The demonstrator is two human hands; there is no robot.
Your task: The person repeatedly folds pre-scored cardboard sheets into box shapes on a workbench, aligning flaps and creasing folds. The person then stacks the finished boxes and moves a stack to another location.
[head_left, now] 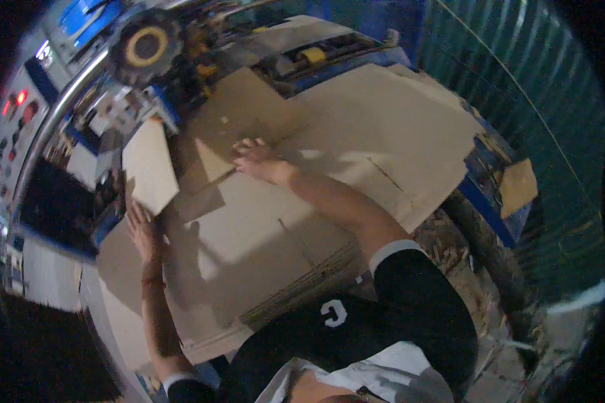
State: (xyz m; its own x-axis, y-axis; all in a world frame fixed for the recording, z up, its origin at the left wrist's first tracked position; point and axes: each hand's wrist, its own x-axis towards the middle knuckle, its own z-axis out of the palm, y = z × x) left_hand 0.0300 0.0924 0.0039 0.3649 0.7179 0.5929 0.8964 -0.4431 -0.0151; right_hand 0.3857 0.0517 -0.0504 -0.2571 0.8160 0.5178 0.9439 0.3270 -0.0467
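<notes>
Large flat cardboard sheets lie in a stack in front of me, with slots cut into the upper one. My right hand rests on the cardboard near the middle, fingers spread and slightly bent. Under and beside it is a small lighter triangular patch of board. My left hand is stretched out flat at the left, its fingertips at the lower edge of a pale cardboard panel. That panel slants against the machine. Whether the left fingertips press on the panel or only touch it, I cannot tell.
A machine with a round dark wheel stands at the far left, beside a curved metal rail and a control panel with lit red lamps. Cardboard scraps litter the floor at right. A green corrugated wall rises beyond.
</notes>
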